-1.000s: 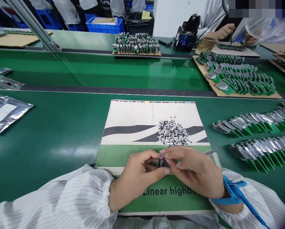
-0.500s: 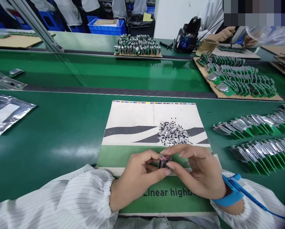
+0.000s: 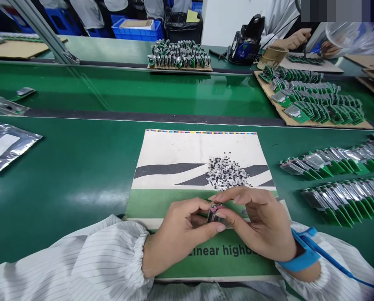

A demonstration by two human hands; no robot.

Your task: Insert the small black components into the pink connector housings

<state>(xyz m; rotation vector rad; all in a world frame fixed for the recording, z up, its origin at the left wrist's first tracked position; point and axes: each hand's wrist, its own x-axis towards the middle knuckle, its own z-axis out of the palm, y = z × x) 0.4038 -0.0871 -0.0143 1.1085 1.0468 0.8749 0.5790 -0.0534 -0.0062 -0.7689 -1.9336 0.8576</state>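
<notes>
My left hand [image 3: 182, 234] is closed on a small circuit board module [image 3: 212, 213], gripping its sides between thumb and fingers; a pinkish edge faces up. Curled over the module's top, my right hand [image 3: 258, 219] has its thumb and index finger at the upper edge. Thin metal leads of a small part [image 3: 212, 203] stick up between the fingertips; most of that part is hidden. Just beyond my hands, a pile of tiny black-ended parts with silvery leads [image 3: 227, 173] lies on a printed cardboard sheet [image 3: 171, 146].
To the right stand two rows of board modules [image 3: 346, 200], with more on a cardboard tray [image 3: 324, 100]. A silvery bag [image 3: 8, 148] lies at left. Across the bench are another board batch [image 3: 179, 56], a tape roll [image 3: 272, 56] and a co-worker's hand [image 3: 295, 39]. A blue strap [image 3: 302, 253] circles my right wrist.
Thin leads now show at the module's top, where they were not visible before. My right fingertips have shifted slightly; both hands stay in nearly the same place. The view has tilted a little.
</notes>
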